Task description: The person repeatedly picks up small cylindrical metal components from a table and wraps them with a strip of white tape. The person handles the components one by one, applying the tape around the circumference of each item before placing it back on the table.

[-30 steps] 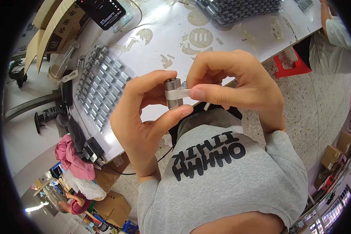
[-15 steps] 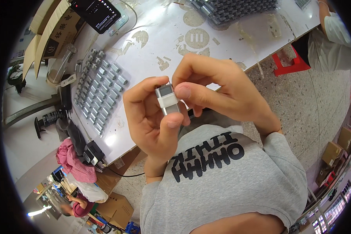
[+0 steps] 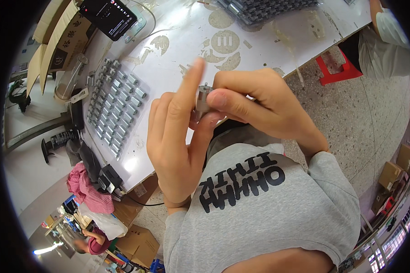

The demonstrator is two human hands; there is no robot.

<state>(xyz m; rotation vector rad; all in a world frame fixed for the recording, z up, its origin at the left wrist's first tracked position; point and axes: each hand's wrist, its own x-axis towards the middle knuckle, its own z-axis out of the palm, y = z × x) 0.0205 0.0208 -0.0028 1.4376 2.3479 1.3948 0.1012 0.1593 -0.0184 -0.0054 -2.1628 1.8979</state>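
Between my two hands, above the table's near edge, is a small silver electric motor [image 3: 202,101] with thin metal prongs at its upper end. My right hand [image 3: 259,102] pinches its right side between thumb and bent forefinger. My left hand [image 3: 175,132] has its thumb against the motor's lower end; its forefinger is stretched upward past the motor and a little blurred. The other left fingers are partly hidden behind that hand. A clear plastic tray [image 3: 143,102] of similar silver motors in rows lies on the table to the left.
The white table [image 3: 177,59] bears a phone [image 3: 108,18] on a stand and another batch of motors [image 3: 269,9] at the far side. An open cardboard box [image 3: 70,43] stands far left. A red stool [image 3: 337,68] and a person's sleeve [image 3: 389,29] are at right.
The motor has turned, and the white band round its middle no longer shows. My left forefinger has straightened upward off the motor's end. My right hand keeps its pinch.
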